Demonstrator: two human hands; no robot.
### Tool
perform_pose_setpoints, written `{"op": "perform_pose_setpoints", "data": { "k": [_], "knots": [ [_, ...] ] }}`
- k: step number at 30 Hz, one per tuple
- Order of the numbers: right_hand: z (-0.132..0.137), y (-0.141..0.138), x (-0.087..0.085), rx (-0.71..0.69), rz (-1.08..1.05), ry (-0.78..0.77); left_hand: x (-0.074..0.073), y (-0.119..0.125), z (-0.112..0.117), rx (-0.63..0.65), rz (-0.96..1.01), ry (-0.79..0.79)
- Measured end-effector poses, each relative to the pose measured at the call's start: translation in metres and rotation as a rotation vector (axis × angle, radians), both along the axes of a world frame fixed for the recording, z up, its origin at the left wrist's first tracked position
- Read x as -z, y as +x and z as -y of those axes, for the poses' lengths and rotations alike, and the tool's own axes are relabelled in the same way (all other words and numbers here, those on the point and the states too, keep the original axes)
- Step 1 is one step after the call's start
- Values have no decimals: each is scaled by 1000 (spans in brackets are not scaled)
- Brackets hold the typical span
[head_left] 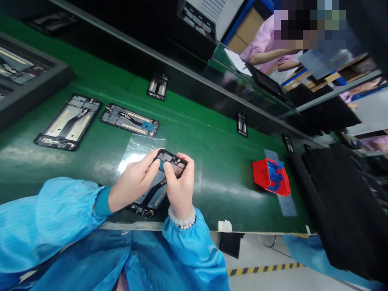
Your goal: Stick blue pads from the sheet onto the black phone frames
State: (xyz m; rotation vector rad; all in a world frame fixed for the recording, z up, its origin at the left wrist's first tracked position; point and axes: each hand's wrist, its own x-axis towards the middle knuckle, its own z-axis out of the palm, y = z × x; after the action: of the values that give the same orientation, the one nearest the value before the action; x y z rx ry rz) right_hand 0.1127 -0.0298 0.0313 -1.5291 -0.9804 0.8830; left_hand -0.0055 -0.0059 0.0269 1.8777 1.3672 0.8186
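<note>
Both hands hold one phone frame with its inner side up, tilted near the bench's front edge. My left hand grips its upper left side, with the thumb on a small blue tape piece. My right hand closes round the top right edge, thumb pressing close to the same tape. A dark ribbon cable runs down the frame's middle. The fingers under the frame are hidden. Beyond the hands lies another phone frame with blue tape on it, beside a clear plastic sheet.
A larger-looking phone frame lies at left, near a black foam tray of frames. Smaller-looking frames rest along the back. A red bin with blue pieces stands right, near black foam. A co-worker in pink is across the bench.
</note>
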Motion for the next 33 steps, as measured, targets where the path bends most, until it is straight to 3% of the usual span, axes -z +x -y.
{"op": "perform_pose_setpoints", "data": {
  "k": [11,21,29,33],
  "knots": [
    [-1,4,-3,-112,56,22,2,0,-2,0,12,-60],
    [1,2,0,-63,50,-12,1,-1,-2,10,73,-89],
    [4,3,-2,15,96,-59,2,2,-8,37,231,-289],
    [0,18,7,-28,168,-31,3,1,-11,153,391,-434]
  ]
}}
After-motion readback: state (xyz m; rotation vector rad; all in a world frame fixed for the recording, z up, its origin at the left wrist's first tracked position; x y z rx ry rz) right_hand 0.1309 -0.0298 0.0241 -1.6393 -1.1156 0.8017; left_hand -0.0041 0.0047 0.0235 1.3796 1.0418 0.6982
